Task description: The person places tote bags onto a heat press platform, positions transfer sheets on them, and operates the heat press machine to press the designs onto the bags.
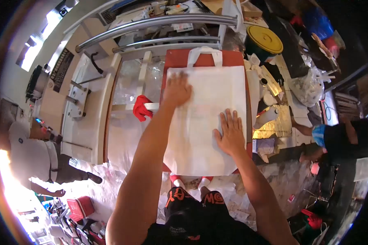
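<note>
The bag looks light and limp; its handle seems the best hold. The right hand lies flat, fingers apart; the left hand, blurred, grips nothing.

The bag looks matt cloth, the board smooth, the rails glossy metal.
</note>
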`<action>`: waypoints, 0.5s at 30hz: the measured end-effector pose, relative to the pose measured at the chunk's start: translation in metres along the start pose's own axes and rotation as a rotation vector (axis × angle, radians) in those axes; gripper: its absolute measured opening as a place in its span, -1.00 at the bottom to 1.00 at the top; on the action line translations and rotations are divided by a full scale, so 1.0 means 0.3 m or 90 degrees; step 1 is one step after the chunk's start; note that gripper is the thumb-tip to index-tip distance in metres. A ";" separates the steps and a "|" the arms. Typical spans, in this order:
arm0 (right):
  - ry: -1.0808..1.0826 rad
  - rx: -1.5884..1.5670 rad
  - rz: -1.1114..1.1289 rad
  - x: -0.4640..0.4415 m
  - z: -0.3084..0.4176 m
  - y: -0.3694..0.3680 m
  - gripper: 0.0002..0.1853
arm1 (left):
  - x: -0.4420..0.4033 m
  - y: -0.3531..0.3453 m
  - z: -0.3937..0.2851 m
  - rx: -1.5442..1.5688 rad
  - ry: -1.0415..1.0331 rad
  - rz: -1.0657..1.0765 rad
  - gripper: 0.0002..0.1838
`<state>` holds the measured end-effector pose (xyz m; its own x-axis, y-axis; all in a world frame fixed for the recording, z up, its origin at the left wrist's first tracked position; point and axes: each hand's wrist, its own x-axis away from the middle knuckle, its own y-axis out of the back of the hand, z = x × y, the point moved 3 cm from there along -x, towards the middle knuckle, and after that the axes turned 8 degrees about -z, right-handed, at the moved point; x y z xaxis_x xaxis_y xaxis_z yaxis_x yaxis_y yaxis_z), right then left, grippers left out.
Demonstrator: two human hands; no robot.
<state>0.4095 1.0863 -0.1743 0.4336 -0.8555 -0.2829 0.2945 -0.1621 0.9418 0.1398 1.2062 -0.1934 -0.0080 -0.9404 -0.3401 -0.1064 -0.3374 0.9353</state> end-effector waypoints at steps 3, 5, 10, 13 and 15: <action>-0.015 -0.032 0.006 0.019 0.011 0.007 -0.28 | -0.013 -0.012 -0.005 -0.036 0.034 -0.061 -0.35; -0.008 -0.016 -0.013 0.000 0.011 0.023 -0.28 | 0.143 0.041 -0.092 -0.019 -0.015 -0.032 -0.35; -0.017 -0.036 -0.020 0.000 0.002 0.025 -0.28 | 0.600 0.294 -0.174 0.066 -0.009 0.089 -0.35; 0.000 -0.042 -0.052 0.006 -0.002 0.018 -0.31 | 0.728 0.332 -0.075 0.023 0.105 0.038 -0.35; 0.017 -0.038 -0.083 0.030 -0.013 0.035 -0.34 | 0.785 0.364 -0.052 0.037 0.153 0.021 -0.37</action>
<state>0.4199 1.0788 -0.1675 0.4109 -0.8156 -0.4074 0.3997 -0.2405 0.8846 0.1417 0.9473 -0.1698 0.2230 -0.9364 -0.2709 -0.1668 -0.3105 0.9358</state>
